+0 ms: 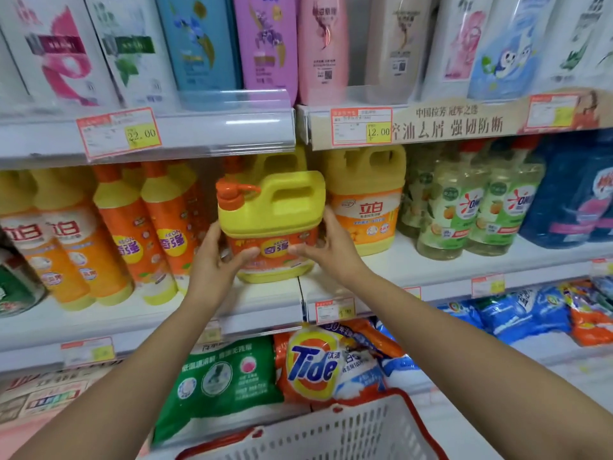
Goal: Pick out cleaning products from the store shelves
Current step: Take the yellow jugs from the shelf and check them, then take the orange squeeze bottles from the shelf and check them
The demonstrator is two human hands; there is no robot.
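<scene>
Yellow jug (270,224) off the shelf | left hand (215,257), right hand (326,247): fingers curled round its sides, probably sharing the weight | basket (348,426) at 6 o'clock

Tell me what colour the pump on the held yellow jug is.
Orange. The pump tops the yellow jug, seen clearly in the head view.

The price rail (205,134) of the upper shelf is hanging just above the yellow jug (270,224), leaving little room overhead. Orange bottles (166,227) are crowding its left side, and a second jug (365,200) is standing just beside its right, behind the right hand (326,247). A bare strip of shelf (411,263) is lying open before the pale bottles (464,210). Below, the basket (331,433) is sitting open-topped.
</scene>
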